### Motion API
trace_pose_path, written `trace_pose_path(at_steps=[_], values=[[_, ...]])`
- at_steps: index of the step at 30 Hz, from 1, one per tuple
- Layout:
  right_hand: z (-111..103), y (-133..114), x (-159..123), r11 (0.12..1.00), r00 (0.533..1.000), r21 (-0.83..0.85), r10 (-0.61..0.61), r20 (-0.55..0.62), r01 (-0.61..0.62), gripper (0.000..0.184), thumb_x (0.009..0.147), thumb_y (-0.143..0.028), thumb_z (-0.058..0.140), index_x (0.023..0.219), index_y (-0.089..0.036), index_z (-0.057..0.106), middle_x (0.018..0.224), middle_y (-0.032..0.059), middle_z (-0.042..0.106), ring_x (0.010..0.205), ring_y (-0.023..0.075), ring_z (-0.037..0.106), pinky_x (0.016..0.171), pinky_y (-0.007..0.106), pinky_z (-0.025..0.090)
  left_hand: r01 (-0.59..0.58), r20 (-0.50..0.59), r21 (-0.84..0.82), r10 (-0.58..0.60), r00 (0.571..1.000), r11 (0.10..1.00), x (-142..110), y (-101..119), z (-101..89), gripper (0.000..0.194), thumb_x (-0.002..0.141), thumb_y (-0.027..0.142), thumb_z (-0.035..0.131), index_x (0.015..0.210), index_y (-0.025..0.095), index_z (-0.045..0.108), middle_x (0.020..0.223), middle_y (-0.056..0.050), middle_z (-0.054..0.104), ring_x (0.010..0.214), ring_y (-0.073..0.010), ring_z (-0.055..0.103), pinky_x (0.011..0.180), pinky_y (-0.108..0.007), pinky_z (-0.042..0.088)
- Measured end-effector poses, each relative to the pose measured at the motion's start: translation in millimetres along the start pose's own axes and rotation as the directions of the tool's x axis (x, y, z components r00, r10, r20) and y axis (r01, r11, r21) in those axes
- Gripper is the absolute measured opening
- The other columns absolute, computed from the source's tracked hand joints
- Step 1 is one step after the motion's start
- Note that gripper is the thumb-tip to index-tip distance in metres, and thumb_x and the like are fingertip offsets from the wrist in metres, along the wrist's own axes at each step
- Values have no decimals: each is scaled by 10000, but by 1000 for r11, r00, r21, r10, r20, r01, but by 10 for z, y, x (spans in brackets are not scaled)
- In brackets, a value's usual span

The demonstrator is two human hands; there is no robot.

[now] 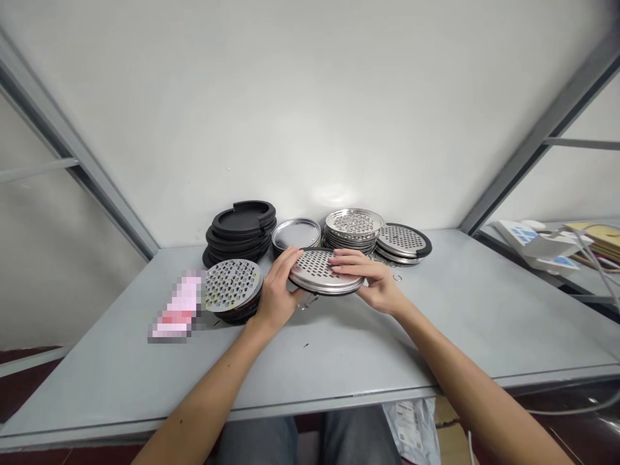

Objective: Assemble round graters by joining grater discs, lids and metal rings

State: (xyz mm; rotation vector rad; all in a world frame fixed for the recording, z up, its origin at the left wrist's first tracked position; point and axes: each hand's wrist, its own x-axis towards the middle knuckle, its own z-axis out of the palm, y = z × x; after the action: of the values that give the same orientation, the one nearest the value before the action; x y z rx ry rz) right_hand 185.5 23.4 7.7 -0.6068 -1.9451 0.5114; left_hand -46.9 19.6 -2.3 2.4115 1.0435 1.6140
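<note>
Above the middle of the table I hold a round metal grater (324, 278) with a perforated top and a dark edge underneath. My left hand (279, 284) grips its left side, thumb below. Around the right side is my right hand (371, 278), its fingers lying over the top face. Left of my left hand sits a stack of perforated grater discs (233, 284). Behind the held grater stand a stack of silver rims with a grater disc on top (356, 223) and a round metal piece (296, 231). Black round bases (242, 223) are piled at the back left.
At the back right, a grater with a partial black rim (404, 239) rests on other round pieces. A small ring (398, 278) lies near it. A pixelated pink item (178, 307) is at the left. Grey frame posts (542, 142) flank the table (484, 323), against a white wall.
</note>
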Motion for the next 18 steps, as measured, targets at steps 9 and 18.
trace_pose_path(at_steps=[9, 18], values=[[-27, 86, -108, 838, 944, -531, -267, -196, 127, 347, 809, -141, 566, 1055, -357, 680, 1079, 19, 699, 1091, 256, 606, 921, 469, 506, -93, -83, 36, 96, 992, 995, 14, 52, 17, 368, 892, 169, 529, 1253, 234, 519, 1314, -74, 557, 1293, -251, 456, 1049, -464, 437], [-729, 391, -169, 649, 632, -711, -438, -640, -270, 314, 826, -162, 494, 1088, -227, 654, 1087, 112, 662, 1060, 282, 611, 921, 480, 481, -16, -66, -105, 9, 998, 994, -59, 1037, -430, 389, 871, 127, 490, 1198, 325, 560, 975, -49, 682, 907, -207, 667, 721, -411, 621]])
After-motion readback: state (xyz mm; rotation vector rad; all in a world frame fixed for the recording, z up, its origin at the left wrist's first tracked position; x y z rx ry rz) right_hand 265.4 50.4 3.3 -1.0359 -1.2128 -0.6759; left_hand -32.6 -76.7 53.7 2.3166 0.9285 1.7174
